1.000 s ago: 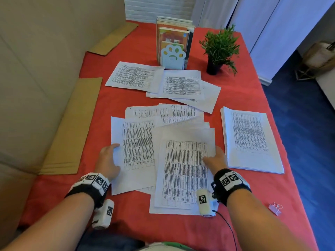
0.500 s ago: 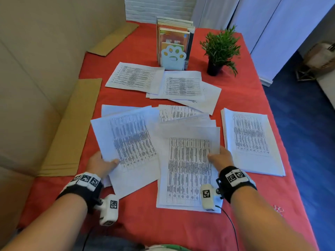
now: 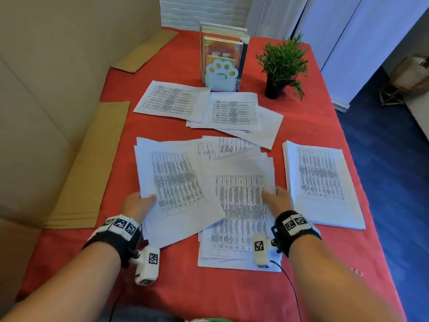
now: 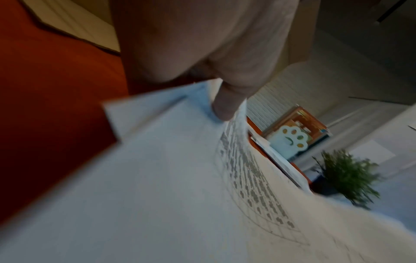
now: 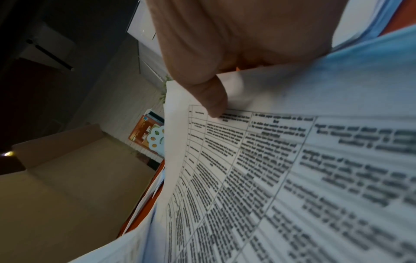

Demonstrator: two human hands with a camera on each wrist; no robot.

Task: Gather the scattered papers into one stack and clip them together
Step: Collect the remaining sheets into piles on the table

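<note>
Printed white sheets lie scattered on the red table. My left hand [image 3: 139,203] pinches the left edge of a lifted, tilted bundle of sheets [image 3: 171,182], thumb on top [image 4: 225,106], fingers hidden beneath. My right hand [image 3: 277,197] grips the right edge of the overlapping sheets [image 3: 241,205] beside it, thumb pressed on the printed table [image 5: 211,99]. A squared stack [image 3: 322,182] lies just right of my right hand. More loose sheets [image 3: 232,112] lie farther back. A small binder clip [image 3: 357,271] sits near the front right edge.
A paw-shaped bookend with books [image 3: 221,75] and a potted plant [image 3: 282,66] stand at the back. Flat cardboard pieces [image 3: 90,163] lie along the left side, a cardboard wall beyond them. The table's right edge [image 3: 362,182] drops to blue floor.
My left hand has lifted its bundle off the table and swung it rightward over the middle sheets. My right hand slid to the right edge and took hold of its sheets.
</note>
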